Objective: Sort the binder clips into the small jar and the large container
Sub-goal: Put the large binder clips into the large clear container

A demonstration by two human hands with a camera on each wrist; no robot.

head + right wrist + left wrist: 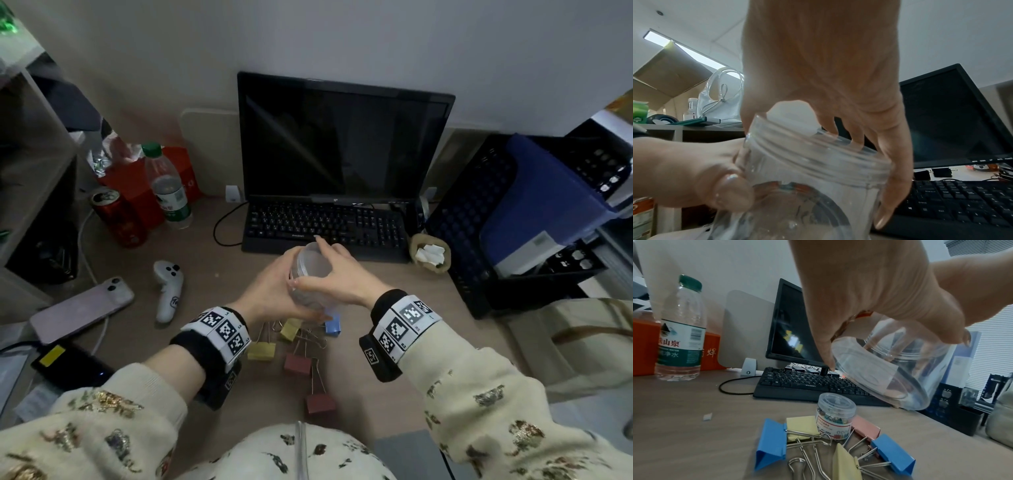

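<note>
Step in hand, as I read it: opening or readying the large clear plastic container [310,274], no clip sorted into it yet. I see it held off the desk, tilted, in front of the black keyboard [325,226]. My left hand [270,291] wraps its body from the left, fingers curled round the wall. My right hand [337,274] claws over the threaded mouth from the right, fingertips [857,138] on the rim. Whether a lid is on I can't tell; the right wrist view shows bare threads, so probably off.

The small clear lidded jar [835,417], with tiny coloured clips inside, stands on the brown desk [222,274] under the container, lid on. Big binder clips [298,363] in blue, yellow and red lie in a heap just near of it, touching each other, wire handles crossed.

Next move, my guess: set the container down upright beside the heap and free one hand for a clip. The handles are tangled, so a lifted clip may drag others.

Both wrists are raised, palms turned inward, forearms converging from the near side.
</note>
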